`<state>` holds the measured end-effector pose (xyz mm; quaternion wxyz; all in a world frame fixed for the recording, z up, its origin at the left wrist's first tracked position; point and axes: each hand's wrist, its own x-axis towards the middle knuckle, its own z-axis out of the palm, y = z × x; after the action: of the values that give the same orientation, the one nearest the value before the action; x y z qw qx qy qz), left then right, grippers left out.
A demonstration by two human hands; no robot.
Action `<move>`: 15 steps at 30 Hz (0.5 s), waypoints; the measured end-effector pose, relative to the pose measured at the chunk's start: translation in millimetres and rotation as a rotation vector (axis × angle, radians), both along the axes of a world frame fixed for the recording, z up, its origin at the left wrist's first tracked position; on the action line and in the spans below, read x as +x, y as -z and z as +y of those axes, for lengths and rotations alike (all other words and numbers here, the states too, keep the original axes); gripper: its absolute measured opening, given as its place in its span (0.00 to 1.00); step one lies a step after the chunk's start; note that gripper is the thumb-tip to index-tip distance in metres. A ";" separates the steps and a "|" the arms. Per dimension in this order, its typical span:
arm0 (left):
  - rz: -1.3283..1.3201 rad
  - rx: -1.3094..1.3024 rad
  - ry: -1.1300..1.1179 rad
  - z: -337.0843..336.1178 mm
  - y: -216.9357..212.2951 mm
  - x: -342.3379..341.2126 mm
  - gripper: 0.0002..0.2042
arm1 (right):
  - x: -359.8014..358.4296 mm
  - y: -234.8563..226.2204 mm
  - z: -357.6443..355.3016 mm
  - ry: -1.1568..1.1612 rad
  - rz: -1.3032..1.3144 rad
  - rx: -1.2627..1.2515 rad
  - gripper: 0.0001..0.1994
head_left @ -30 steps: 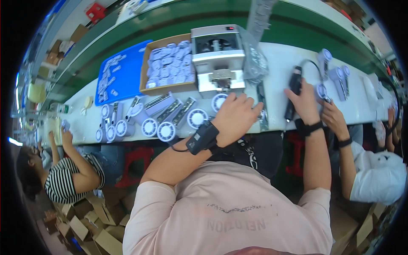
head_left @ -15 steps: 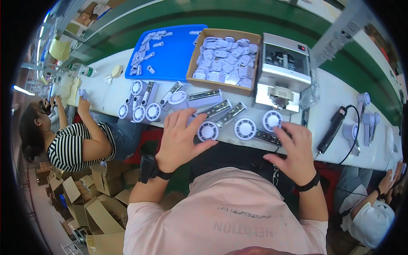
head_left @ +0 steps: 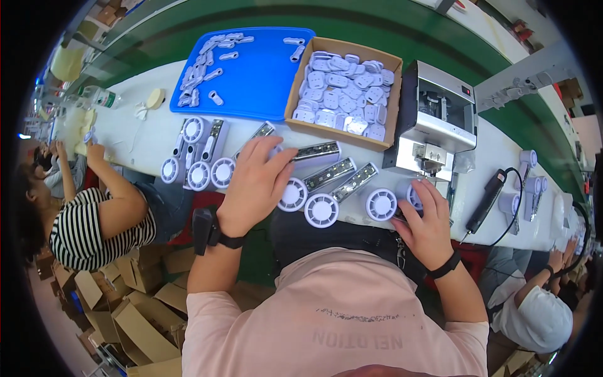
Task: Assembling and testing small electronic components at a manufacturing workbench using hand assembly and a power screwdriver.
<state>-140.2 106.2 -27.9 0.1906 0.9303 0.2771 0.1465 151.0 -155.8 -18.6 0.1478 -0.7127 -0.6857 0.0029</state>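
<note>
My left hand (head_left: 254, 182) is closed over the round head of a lavender handheld fan (head_left: 317, 151), whose opened handle shows a circuit board. The fingers partly hide the head. My right hand (head_left: 428, 223) curls round another handheld fan (head_left: 412, 196); most of its handle is hidden under my palm. Between my hands lie two fans with exposed boards, one with its grille (head_left: 292, 195) nearest my left hand and one with its grille (head_left: 321, 210) in front. A further fan head (head_left: 381, 205) sits just left of my right hand.
Several fans (head_left: 199, 175) are grouped at the left. Behind stand a blue tray (head_left: 251, 75) with small parts, a cardboard box (head_left: 342, 133) of pale covers, and a silver machine (head_left: 433, 116). A black corded tool (head_left: 487, 201) lies right. Other people sit at both sides.
My left hand's thumb and fingers have drawn in round the fan head. My right hand has closed round its fan from a looser, spread pose. The whole view has shifted slightly.
</note>
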 end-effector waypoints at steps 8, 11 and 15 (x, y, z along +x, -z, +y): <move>-0.015 0.003 0.123 -16.5 -12.0 -6.6 0.25 | 42.4 -9.0 -36.2 0.084 -0.057 -0.051 0.24; -0.102 0.051 0.057 -43.5 -18.3 2.3 0.33 | 33.8 -20.0 -28.1 0.081 -0.090 -0.070 0.25; -0.149 0.089 0.036 -72.4 3.8 8.4 0.38 | 12.8 -60.0 -0.3 0.098 0.121 0.066 0.25</move>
<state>-131.8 33.8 -31.6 0.1717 0.9292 0.2384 0.2242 163.8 -156.0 41.4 0.2123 -0.7386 -0.6396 0.0159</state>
